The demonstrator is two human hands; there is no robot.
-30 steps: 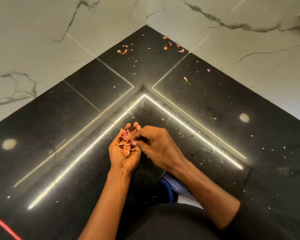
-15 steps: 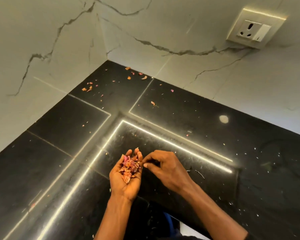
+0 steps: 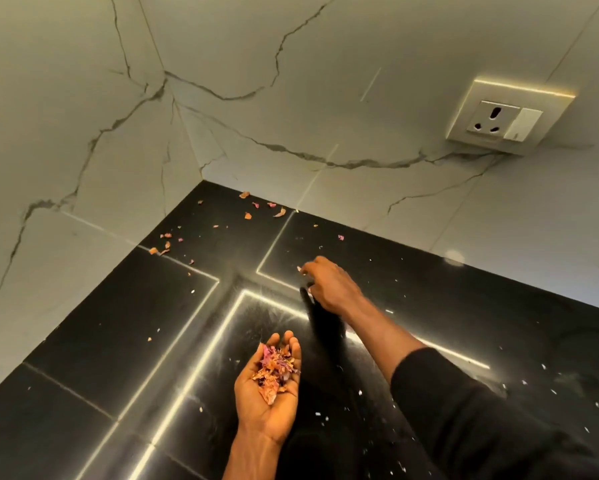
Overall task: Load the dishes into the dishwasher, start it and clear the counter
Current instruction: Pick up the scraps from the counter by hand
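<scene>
A glossy black counter (image 3: 93, 341) fills the corner between two marble walls. My left hand (image 3: 270, 393) is cupped palm up over it, holding a pile of pink and orange peel scraps (image 3: 273, 370). My right hand (image 3: 329, 285) is stretched forward, fingertips down on the counter, pinching at a small scrap (image 3: 299, 269). More loose scraps (image 3: 246, 215) lie scattered near the back corner, and others (image 3: 164, 244) sit along the left wall.
A wall socket with a switch (image 3: 505, 121) sits on the right marble wall. White specks dot the counter at the right (image 3: 550, 389). Bright strip-light reflections cross the counter surface.
My right hand has left the cupped left hand and reached forward to a scrap on the counter. The view has tilted upward, showing more wall and the socket.
</scene>
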